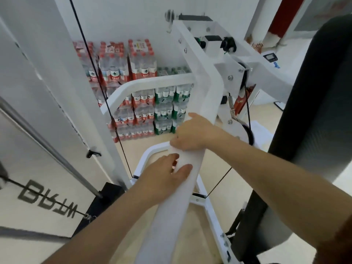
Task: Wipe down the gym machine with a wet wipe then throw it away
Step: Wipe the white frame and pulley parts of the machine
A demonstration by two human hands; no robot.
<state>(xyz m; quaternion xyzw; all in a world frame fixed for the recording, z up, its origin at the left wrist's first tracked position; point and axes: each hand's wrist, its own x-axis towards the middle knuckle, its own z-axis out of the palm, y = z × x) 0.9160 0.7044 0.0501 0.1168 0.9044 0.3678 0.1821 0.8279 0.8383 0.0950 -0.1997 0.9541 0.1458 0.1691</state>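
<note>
- Pressed flat against the sloping white beam [171,216] of the gym machine with the left hand [165,174]; fingers [171,158] nearly straight on the beam's left face, thumb lying across its top.
- Wrapped over the same beam just above the left fingers with the right hand [194,132]; fingers [176,143] curled round the left edge and gripping the beam, thumb pointing up along it.
- Cannot tell the wet wipe apart from the white paint under either palm.
- Beyond the right fingers: the beam rising to a bolted joint, with a curved white crossbar [152,80] running off to the left.
- Left of both sets of fingers: a thin black cable [91,60] slanting down in front of a white upright panel.
- Well behind the fingers, against the white wall: shrink-wrapped packs of bottled water on the floor, with red-labelled packs [142,61] stacked high and green-labelled packs [171,109] just beside them on the right.
- Below the fingers: beige floor [144,141] and the machine's white base frame [211,216].
- Right of the fingers: a tall black padded roller [314,111]; between it and the beam, a black pulley [248,134] on a white bracket.
- Far to the lower left of the fingers: a pale shroud with dark lettering [47,195], upside down in view.
- Far to the upper right: a small display [270,57].
</note>
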